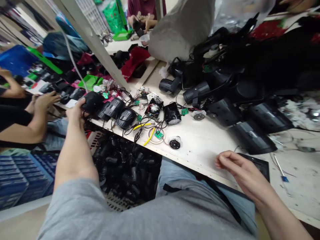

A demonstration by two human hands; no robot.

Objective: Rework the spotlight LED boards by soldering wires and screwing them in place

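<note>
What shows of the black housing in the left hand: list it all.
The black housing is a rounded dark shell, plastic by its look, with a dull sheen. The left hand grips its left side at the near edge of the pale workbench. It sits at the left end of a row of similar shells, close against the neighbouring housing. A white cable hangs just behind it. Blur hides finer parts.

On my pale wooden workbench (200,150) lies a row of small black plastic housings (126,117), with little green circuit boards (158,135) and yellow wires (149,136) just beside. Further right lie large black tube-shaped casings (252,136) and a flat black square tray (261,165).
</note>
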